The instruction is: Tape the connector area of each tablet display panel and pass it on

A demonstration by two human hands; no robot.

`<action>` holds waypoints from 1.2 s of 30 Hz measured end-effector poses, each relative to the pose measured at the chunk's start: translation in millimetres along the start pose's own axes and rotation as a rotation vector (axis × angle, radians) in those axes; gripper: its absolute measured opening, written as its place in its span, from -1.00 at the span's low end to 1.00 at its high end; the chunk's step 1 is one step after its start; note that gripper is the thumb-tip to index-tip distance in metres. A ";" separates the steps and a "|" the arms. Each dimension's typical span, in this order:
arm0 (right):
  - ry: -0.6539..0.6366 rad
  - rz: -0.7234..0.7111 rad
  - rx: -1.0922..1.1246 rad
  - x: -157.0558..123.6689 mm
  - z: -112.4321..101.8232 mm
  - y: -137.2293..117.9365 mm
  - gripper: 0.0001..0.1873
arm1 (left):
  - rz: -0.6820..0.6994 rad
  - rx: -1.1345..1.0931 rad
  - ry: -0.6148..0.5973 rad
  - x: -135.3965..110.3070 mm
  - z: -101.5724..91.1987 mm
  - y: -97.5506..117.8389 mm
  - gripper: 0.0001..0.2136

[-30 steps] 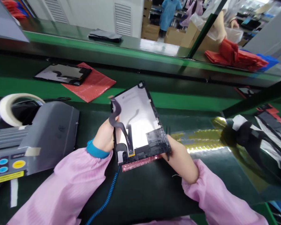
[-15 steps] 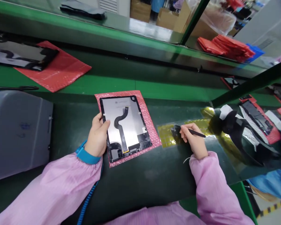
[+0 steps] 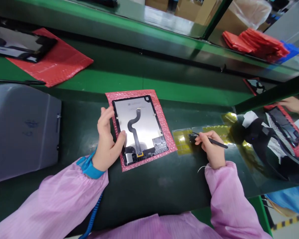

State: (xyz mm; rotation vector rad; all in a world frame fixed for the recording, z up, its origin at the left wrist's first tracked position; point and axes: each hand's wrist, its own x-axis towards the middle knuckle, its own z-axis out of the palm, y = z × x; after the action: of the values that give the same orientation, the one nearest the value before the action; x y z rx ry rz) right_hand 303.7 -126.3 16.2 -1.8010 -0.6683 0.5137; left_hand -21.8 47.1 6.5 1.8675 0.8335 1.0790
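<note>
The right hand [image 3: 211,149] pinches a thin dark tool [image 3: 214,141] shut between its fingers, tip down on the yellow tape sheet [image 3: 180,146] just left of the grip. The step looks like picking a tape piece loose, which calls for a fine, shallow lift at the piece's edge. Farther left, the left hand [image 3: 106,141] lies loosely open, its thumb touching the panel [image 3: 147,122]. The panel lies flat on pink wrap [image 3: 129,94], just beyond that hand.

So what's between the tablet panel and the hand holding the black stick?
In the head view, the pink bubble wrap edge under the tablet panel, then the yellow sheet, where the right hand points its black stick.
</note>
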 end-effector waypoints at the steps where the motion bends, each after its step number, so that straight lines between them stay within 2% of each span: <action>1: 0.013 -0.019 -0.003 -2.5 -0.2 0.7 -0.54 | 0.038 0.013 -0.049 -2.7 -7.0 2.6 -0.42; 3: 0.040 -0.081 -0.027 -10.5 2.1 0.3 -0.57 | 0.103 0.038 -0.205 -7.4 -20.2 6.0 -0.55; 6: 0.029 -0.212 -0.052 -30.6 14.3 -6.1 -0.66 | 0.116 0.056 -0.545 -11.7 -33.4 5.7 -0.63; 8: -0.078 -0.251 -0.025 -48.0 27.8 -13.6 -0.71 | 0.133 0.073 -0.711 -13.2 -36.7 2.5 -0.60; 10: -0.231 -0.224 0.041 -65.5 44.1 -22.3 -0.75 | 0.157 0.090 -0.795 -14.2 -36.8 -1.3 -0.53; 13: -0.416 -0.119 0.152 -85.6 69.2 -34.6 -0.76 | 0.210 0.080 -0.793 -15.5 -35.6 -5.1 -0.49; 16: -0.505 -0.033 0.215 -95.6 88.8 -42.4 -0.75 | 0.231 0.062 -0.797 -16.7 -35.7 -5.6 -0.54; 20: -0.516 0.021 0.218 -99.5 100.3 -44.9 -0.74 | 0.168 0.058 -0.855 -17.2 -35.6 -4.8 -0.57; 27: -0.542 0.058 0.174 -102.6 103.7 -46.2 -0.76 | 0.000 -0.067 -0.808 -14.4 -32.9 -1.2 -0.63; 36: -0.531 0.070 0.149 -105.2 107.5 -54.1 -0.76 | -0.044 -0.065 -0.830 -15.7 -32.2 0.1 -0.63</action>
State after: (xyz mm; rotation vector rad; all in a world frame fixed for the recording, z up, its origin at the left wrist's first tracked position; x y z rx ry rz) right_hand 146.3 -106.9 36.4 -1.5562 -0.8998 1.0813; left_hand -57.2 44.0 10.9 1.9740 0.3373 0.2244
